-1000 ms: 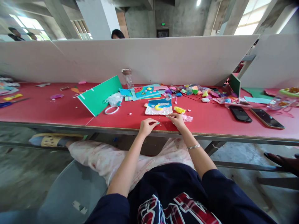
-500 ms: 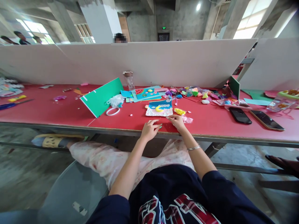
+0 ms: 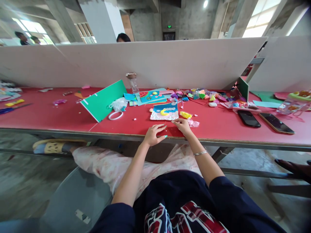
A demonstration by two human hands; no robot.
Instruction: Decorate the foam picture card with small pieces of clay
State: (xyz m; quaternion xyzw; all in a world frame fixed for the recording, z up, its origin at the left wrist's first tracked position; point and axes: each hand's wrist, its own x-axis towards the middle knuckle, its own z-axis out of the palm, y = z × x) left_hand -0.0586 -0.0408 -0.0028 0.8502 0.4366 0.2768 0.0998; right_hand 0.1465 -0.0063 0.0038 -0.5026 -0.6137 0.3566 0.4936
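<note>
My left hand [image 3: 155, 134] rests near the table's front edge, thumb spread from the fingers and nothing held. Close to its fingertips lies a tiny pale bit [image 3: 166, 130]. My right hand [image 3: 182, 126] is closed in a pinch just below the craft card; what its fingertips hold, if anything, is too small to make out. In front of both hands lies the card [image 3: 172, 107], blue on top with white clay along the bottom and a yellow crescent [image 3: 164, 112]. Beside it are a yellow clay packet [image 3: 185, 115] and a crumpled pink wrapper [image 3: 193, 123].
A green board [image 3: 104, 101] leans at left near a white ring [image 3: 116, 115] and a plastic bag [image 3: 120, 104]. Behind stand a clear bottle [image 3: 133, 84] and a watermelon picture [image 3: 148, 96]. Colourful clay packets [image 3: 201, 94] and two phones [image 3: 249, 118] lie to the right.
My left thumb has moved down, away from the fingers, widening the gap. The right hand keeps its pinch in nearly the same place. The view has shifted slightly.
</note>
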